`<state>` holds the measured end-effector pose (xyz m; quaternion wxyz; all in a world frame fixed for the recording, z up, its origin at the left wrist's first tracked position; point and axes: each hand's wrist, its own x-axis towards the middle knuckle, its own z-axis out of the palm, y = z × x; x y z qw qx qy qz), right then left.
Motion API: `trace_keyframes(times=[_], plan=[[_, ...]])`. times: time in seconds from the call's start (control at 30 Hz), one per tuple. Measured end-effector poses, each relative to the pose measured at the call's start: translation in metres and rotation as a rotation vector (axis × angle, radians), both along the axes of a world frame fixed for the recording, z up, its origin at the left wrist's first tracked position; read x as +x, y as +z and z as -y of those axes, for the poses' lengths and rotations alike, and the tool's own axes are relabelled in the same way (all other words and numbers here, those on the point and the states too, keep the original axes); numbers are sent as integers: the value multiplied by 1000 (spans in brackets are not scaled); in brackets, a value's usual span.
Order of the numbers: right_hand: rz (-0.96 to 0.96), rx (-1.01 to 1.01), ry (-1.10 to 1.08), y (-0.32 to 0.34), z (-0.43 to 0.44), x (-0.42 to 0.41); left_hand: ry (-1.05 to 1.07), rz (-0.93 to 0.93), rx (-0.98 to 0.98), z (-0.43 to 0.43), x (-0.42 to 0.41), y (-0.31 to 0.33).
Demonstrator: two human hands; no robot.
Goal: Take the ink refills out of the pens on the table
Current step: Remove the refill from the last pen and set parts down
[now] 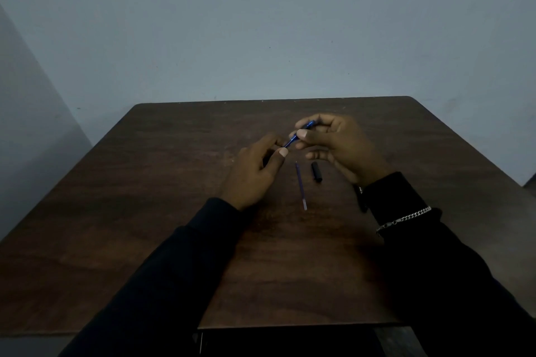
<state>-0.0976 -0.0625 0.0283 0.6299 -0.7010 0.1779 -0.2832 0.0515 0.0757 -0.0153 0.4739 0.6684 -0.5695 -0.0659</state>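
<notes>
Two hands share one blue pen (293, 140) above the middle of the dark worktop (145, 211). The left hand (255, 171), at the pen's 8 o'clock end, pinches its tip between thumb and forefinger. Under the pen, toward 6 o'clock, one thin refill (300, 185) lies loose on the wood, with a short black pen part (316, 172) near it at 2 o'clock. The right hand (339, 148), at the pen's 2 o'clock end, grips the barrel with thumb and curled fingers. One refill looks done, I'd say; the blue pen's seems not yet drawn out. No other pens show.
</notes>
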Motion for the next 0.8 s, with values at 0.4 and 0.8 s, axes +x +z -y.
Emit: trace_keyframes(times=[0.4, 0.8], plan=[[192, 46, -245, 8, 15, -8, -1, -71, -98, 8, 6, -8], [-654, -469, -441, 3, 11, -7, 10, -54, -101, 9, 9, -8]])
